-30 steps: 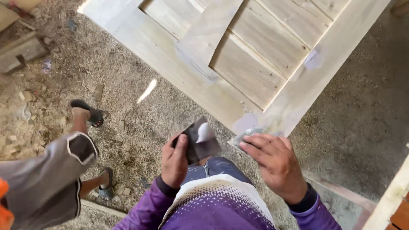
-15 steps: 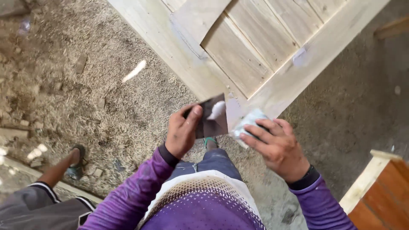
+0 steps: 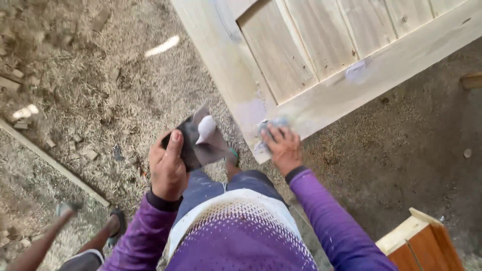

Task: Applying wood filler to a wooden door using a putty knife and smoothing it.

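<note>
left hand (image 3: pixel 168 168) clamped on a dark flat board (image 3: pixel 193 143), thumb on top, fingers underneath; a blob of pale filler putty (image 3: pixel 206 128) sits on the board's upper face. board is held just left of the near corner of the wooden door panel (image 3: pixel 321 55), not touching it. right hand (image 3: pixel 283 148) has its fingers curled down over a small pale wad (image 3: pixel 271 125), which it presses against the same corner of the door panel; what the wad is made of cannot be told. pale filler patches (image 3: pixel 355 70) show on the door frame at the corner and further along the lower rail. sawdust-covered floor (image 3: pixel 90 100) lies left of the door panel. another person's leg (image 3: pixel 45 241) stands well left and below the door corner. orange-brown wooden box (image 3: pixel 424 243) sits well below the door's lower rail, at the right.
</note>
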